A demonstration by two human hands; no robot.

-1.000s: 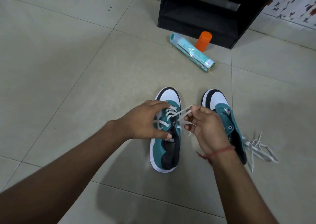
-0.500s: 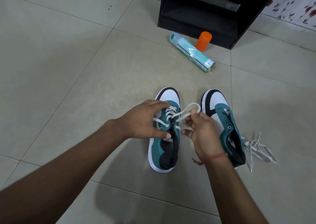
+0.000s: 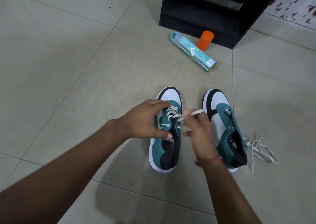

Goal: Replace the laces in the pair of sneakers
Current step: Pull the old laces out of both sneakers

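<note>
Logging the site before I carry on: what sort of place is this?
Probably a home, on the floor: pale floor tiles, a black cabinet by a floral wall, and a spray can lying beyond the sneakers.

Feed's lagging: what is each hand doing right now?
Left hand: grips the left sneaker.
Right hand: pinches the white lace threaded in that sneaker.

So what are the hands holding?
The right hand pinches the white lace near its free end. The left hand grips the left sneaker across its laced front.
</note>
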